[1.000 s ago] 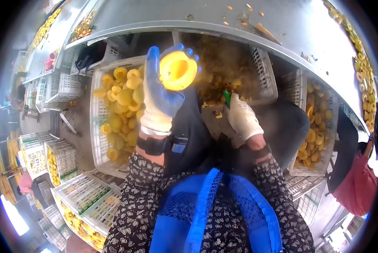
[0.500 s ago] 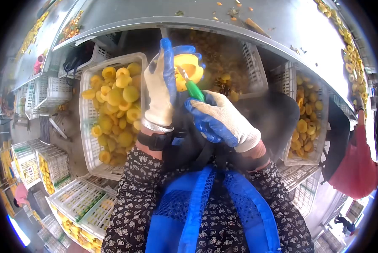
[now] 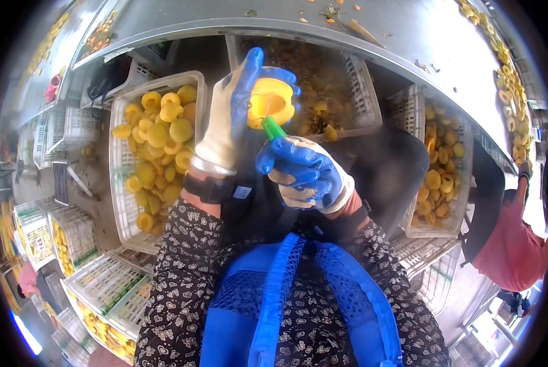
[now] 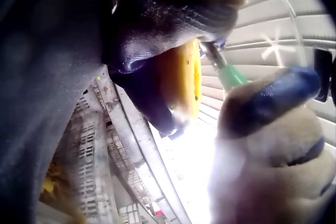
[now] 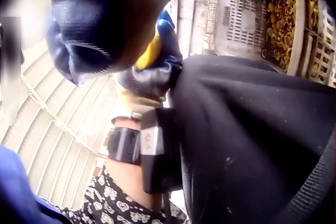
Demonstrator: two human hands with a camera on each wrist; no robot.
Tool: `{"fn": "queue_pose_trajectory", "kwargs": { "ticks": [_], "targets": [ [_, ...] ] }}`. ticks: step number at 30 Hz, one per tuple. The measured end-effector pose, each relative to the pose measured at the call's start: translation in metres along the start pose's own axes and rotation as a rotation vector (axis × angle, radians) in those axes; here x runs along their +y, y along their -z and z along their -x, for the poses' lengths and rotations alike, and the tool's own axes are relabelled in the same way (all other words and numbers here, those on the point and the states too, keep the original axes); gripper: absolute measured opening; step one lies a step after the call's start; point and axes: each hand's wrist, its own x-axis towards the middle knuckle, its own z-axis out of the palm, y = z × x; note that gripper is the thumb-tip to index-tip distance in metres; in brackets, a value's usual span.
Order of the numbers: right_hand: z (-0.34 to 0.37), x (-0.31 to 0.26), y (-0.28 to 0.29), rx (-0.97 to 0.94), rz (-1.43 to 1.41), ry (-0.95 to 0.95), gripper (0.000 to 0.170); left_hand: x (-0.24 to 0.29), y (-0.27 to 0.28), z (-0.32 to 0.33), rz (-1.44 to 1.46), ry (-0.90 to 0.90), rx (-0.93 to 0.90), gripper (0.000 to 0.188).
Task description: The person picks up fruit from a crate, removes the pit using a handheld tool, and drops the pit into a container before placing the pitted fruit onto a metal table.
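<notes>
My left hand (image 3: 228, 116), in a white and blue coated glove, grips a yellow peach half (image 3: 281, 109) with its hollowed cut face up toward the head camera. My gloved right hand (image 3: 313, 174) has its fingers curled round a green-handled tool (image 3: 274, 128). The slim metal end of the tool reaches the cut face; its tip is hidden. From the side, in the left wrist view, the metal shaft (image 4: 212, 53) meets the edge of the peach half (image 4: 186, 77). The right wrist view shows only a sliver of the fruit (image 5: 151, 55) behind my glove.
A white crate (image 3: 118, 183) of peach halves stands at my left, another crate (image 3: 414, 229) at my right. Ahead, a crate (image 3: 369, 101) of brown and yellow scraps sits under the metal table (image 3: 274, 24). A person in a red top (image 3: 512, 257) is at far right.
My right hand has come up from beside the scrap crate to the peach half, bringing the green-handled tool to its cut face. Then the right hand turned, its blue-coated fingers now showing.
</notes>
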Motion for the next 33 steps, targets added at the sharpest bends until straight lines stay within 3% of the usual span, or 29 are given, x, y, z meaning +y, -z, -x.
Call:
{"fn": "queue_pose_trajectory", "kwargs": {
  "ticks": [3, 4, 5, 7, 8, 11, 12, 13, 15, 16, 18, 20, 23, 25, 27, 28, 29, 31, 32, 33],
  "targets": [
    [-0.002, 0.002, 0.008, -0.164, -0.152, 0.058, 0.038, -0.007, 0.008, -0.010, 0.457, 0.053, -0.036, 0.055],
    [0.000, 0.000, 0.004, -0.184, -0.166, 0.090, 0.038, -0.005, 0.015, -0.012, 0.469, 0.120, -0.047, 0.073],
    [0.002, -0.002, 0.000, -0.205, -0.183, 0.122, 0.037, -0.004, 0.018, -0.011, 0.462, 0.063, -0.026, 0.072],
    [0.016, -0.013, -0.003, -0.010, -0.004, 0.245, 0.035, -0.002, 0.021, -0.009, 0.451, -0.060, 0.024, 0.071],
    [0.023, -0.021, 0.000, 0.099, 0.058, 0.275, 0.033, 0.006, 0.025, -0.008, 0.795, 0.076, 0.032, 0.069],
    [0.021, -0.035, 0.006, 0.752, 0.718, 0.193, 0.028, 0.013, 0.053, 0.012, 0.881, -0.069, 0.103, 0.061],
    [0.014, -0.031, 0.021, 0.975, 0.844, 0.159, 0.026, 0.009, 0.078, 0.022, 0.914, -0.131, 0.042, 0.058],
    [0.015, -0.027, 0.033, 1.003, 0.883, 0.170, 0.027, 0.008, 0.102, 0.035, 0.965, -0.139, 0.037, 0.055],
    [0.018, -0.020, 0.046, 1.011, 0.889, 0.125, 0.027, 0.003, 0.150, 0.075, 0.483, -0.260, 0.335, 0.051],
    [0.018, -0.018, 0.057, 1.018, 0.887, 0.086, 0.028, -0.005, 0.179, 0.103, -0.390, -0.340, 0.441, 0.050],
    [0.012, -0.012, 0.054, 1.046, 0.981, 0.043, 0.027, -0.033, 0.235, 0.164, -0.690, -0.277, 0.564, 0.046],
    [0.006, -0.009, 0.057, 1.077, 1.035, 0.001, 0.026, -0.074, 0.289, 0.231, -0.430, -0.104, 0.667, 0.040],
    [0.004, -0.008, 0.073, 1.015, 1.038, 0.018, 0.025, -0.108, 0.304, 0.305, -1.206, 0.194, 0.705, 0.043],
    [-0.001, -0.005, 0.069, 1.037, 1.028, 0.009, 0.023, -0.093, 0.266, 0.304, -1.432, 0.477, 0.703, 0.048],
    [-0.003, -0.002, 0.065, 1.061, 1.039, -0.010, 0.022, -0.133, 0.288, 0.323, -1.615, 0.373, 0.528, 0.053],
    [-0.003, -0.001, 0.065, 1.074, 1.044, -0.017, 0.022, -0.166, 0.305, 0.329, -1.332, 0.333, 0.587, 0.054],
    [-0.003, -0.001, 0.069, 1.087, 1.046, -0.022, 0.022, -0.177, 0.302, 0.316, -0.991, 0.459, 0.713, 0.046],
    [-0.003, 0.002, 0.076, 1.082, 1.047, -0.006, 0.022, -0.196, 0.294, 0.289, -0.264, 0.567, 1.108, 0.039],
    [-0.003, 0.004, 0.078, 1.066, 1.047, 0.016, 0.022, -0.192, 0.274, 0.275, -0.316, 0.569, 1.093, 0.042],
    [-0.001, 0.005, 0.079, 1.054, 1.045, 0.036, 0.022, -0.178, 0.253, 0.262, -0.422, 0.683, 1.054, 0.037]
  ]
}}
